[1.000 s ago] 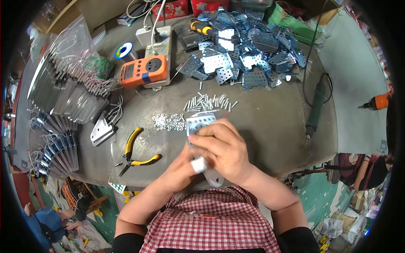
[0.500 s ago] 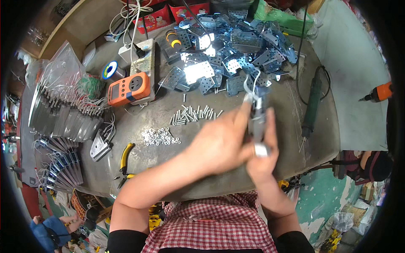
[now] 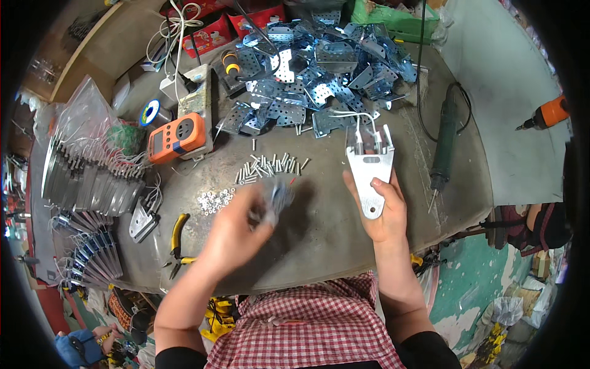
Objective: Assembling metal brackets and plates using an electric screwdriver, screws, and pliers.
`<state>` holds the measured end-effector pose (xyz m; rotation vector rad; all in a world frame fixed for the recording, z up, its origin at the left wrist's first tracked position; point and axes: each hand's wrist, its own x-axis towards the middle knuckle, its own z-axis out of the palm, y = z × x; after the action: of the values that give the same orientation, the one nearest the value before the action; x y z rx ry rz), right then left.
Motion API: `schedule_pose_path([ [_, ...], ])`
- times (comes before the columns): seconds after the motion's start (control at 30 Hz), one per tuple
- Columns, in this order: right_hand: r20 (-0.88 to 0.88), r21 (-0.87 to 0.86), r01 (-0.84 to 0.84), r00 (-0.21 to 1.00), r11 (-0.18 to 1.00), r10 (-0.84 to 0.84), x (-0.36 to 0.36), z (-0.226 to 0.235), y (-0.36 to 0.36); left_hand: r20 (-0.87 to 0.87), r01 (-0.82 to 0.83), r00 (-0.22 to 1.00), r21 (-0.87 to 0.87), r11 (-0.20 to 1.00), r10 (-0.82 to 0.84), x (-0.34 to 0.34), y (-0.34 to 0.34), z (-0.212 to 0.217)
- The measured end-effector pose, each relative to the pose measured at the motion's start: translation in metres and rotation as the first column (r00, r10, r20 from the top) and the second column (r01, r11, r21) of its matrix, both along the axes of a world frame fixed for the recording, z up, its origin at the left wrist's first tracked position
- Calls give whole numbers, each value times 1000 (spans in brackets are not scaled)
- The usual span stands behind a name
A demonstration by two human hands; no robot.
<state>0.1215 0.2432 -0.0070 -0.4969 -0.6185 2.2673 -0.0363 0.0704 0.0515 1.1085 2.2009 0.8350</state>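
Note:
My right hand (image 3: 391,214) grips a tapered silver metal plate (image 3: 372,172) by its narrow lower end, fingers and thumb at its edges. Two white wires (image 3: 359,115) rise from the plate's forked top. Over the bench my left hand (image 3: 233,230) is closed on a small bluish metal piece (image 3: 279,200), smeared by motion, so its exact shape is unclear. Near that hand lie a heap of silver screws (image 3: 267,167) and a cluster of small nuts (image 3: 214,200). Yellow-handled pliers (image 3: 178,237) rest to its left.
A large pile of perforated bluish brackets (image 3: 335,58) covers the far bench. An orange meter (image 3: 177,138) sits on a power strip, beside a solder spool (image 3: 149,113). Stacked metal plates with wires (image 3: 86,172) fill the left side. A corded dark-green screwdriver (image 3: 444,147) lies right.
My hands, together around the plate before, are now apart. The left has moved left carrying the bluish piece; the right keeps the plate, now turned with its broad face showing. The view has shifted slightly.

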Motion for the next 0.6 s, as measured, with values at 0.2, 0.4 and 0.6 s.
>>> schedule_pose_path([
  [0.2,38,-24,-353,934,935,354,9,12,-37,90,72,992,224,972,-94,11,-23,-23],
  [0.4,27,-38,-697,715,716,698,24,26,-71,708,-282,686,472,836,-169,4,-12,-23],
  [0.6,183,77,-639,764,766,619,19,22,-76,506,-540,813,472,696,288,-11,-20,-55],
])
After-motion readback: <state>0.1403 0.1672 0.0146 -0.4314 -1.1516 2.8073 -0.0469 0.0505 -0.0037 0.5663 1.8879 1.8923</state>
